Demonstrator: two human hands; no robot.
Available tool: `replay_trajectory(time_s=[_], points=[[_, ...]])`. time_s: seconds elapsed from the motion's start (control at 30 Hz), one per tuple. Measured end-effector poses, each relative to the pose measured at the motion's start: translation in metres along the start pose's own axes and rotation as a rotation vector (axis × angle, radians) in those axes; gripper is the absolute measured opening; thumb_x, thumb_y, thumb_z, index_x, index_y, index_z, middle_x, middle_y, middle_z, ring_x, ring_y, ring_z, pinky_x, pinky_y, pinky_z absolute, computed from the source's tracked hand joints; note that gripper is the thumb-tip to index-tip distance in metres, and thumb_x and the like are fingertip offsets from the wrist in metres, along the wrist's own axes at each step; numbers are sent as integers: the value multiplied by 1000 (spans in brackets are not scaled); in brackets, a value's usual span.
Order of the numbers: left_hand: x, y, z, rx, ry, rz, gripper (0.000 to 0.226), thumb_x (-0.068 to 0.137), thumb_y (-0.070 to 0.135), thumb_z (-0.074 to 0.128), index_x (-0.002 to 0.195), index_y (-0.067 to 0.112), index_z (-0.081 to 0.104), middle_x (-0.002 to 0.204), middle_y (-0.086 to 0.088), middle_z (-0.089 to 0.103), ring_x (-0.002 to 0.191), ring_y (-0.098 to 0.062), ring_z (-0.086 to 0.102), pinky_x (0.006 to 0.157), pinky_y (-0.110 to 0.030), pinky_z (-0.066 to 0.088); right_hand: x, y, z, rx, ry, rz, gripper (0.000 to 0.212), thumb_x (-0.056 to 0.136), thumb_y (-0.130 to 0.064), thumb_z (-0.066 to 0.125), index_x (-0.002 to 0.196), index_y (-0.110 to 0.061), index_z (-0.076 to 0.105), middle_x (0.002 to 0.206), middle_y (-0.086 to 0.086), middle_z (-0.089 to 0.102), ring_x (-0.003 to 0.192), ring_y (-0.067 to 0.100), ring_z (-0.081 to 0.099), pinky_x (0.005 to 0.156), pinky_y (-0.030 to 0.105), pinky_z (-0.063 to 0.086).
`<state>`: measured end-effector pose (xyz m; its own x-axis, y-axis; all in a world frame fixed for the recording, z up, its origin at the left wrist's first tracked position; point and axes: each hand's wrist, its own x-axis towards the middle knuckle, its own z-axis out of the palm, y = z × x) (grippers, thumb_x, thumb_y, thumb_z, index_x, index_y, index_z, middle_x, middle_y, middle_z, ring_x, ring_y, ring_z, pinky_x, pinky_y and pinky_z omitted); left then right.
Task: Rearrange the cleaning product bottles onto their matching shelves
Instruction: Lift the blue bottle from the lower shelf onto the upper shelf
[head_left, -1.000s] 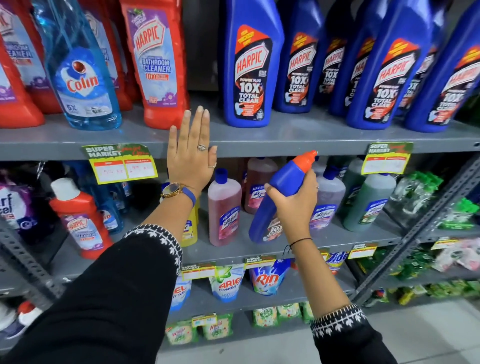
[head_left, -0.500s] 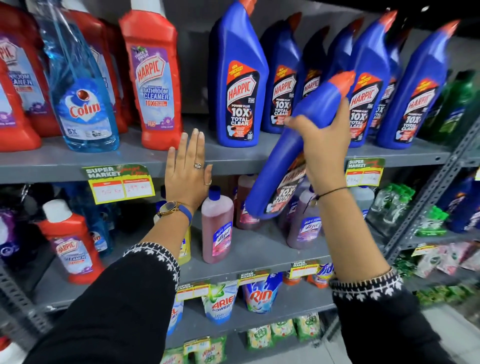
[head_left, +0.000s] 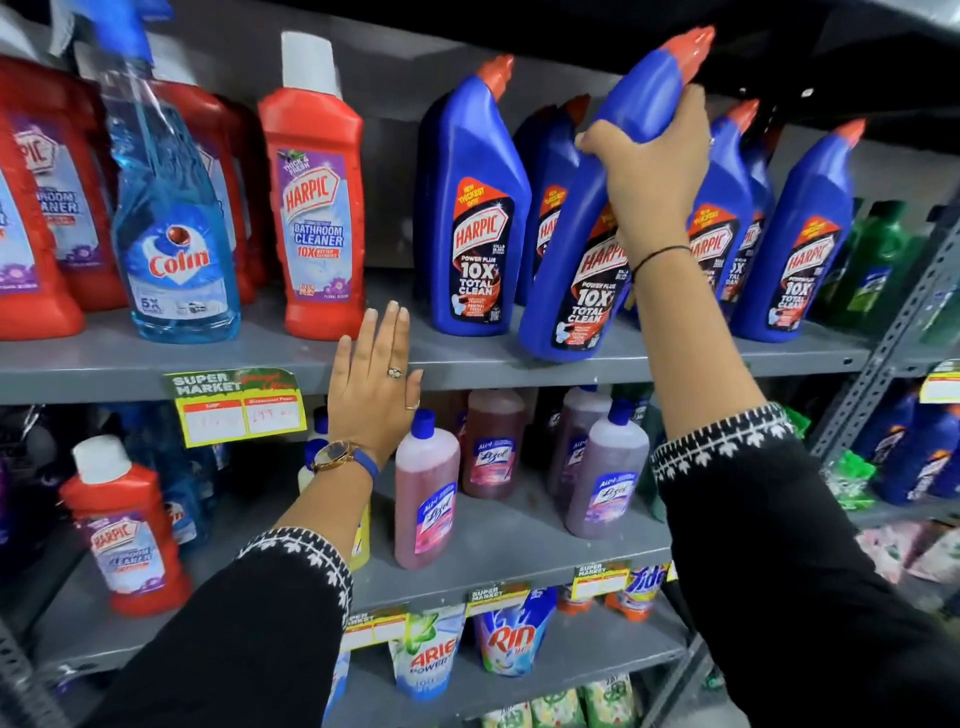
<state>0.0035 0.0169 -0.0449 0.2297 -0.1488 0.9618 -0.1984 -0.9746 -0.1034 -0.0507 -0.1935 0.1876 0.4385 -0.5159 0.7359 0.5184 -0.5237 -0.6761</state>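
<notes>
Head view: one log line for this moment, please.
right hand: grips blue Harpic bottle, tilted, base at upper shelf edge | left hand: open, flat on shelf front | placement: not yet done

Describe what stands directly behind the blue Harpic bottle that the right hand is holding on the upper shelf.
Behind the held bottle, gripped by the right hand, stand more blue Harpic bottles with orange caps. Their lower labels are covered by the bottle and hand, so how many stand there cannot be told.

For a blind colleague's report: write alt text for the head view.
The right hand tilts a blue Harpic toilet cleaner bottle onto the upper shelf among matching bottles, while the open left hand rests against the shelf edge.
</notes>
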Motion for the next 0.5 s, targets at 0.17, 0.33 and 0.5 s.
replay_trajectory(time_s=[0.17, 0.33, 0.5], points=[[-2, -1, 4, -7, 9, 14, 65, 97, 30, 28, 152, 11, 0, 151, -8, 22, 144, -21, 5, 116, -36, -2, 16, 17, 23, -278, -84, 61, 66, 63, -41, 72, 117, -13, 47, 124, 0, 52, 115, 31, 46, 88, 47, 35], [-3, -1, 4, -8, 4, 14, 60, 100, 32, 20, 152, 11, -1, 154, -8, 18, 145, -18, -6, 116, -36, -2, 16, 33, 31, -396, -140, -14, 73, 70, -45, 70, 130, -16, 40, 133, 3, 46, 122, 33, 42, 91, 49, 31], [-4, -1, 4, -4, 14, 16, 55, 103, 34, 10, 153, 11, 0, 159, -5, 1, 146, -19, -3, 117, -37, -1, -19, 58, 19, -261, -113, 63, 111, 64, -52, 79, 149, -24, 14, 156, 6, 19, 140, 32, 22, 103, 61, 28]])
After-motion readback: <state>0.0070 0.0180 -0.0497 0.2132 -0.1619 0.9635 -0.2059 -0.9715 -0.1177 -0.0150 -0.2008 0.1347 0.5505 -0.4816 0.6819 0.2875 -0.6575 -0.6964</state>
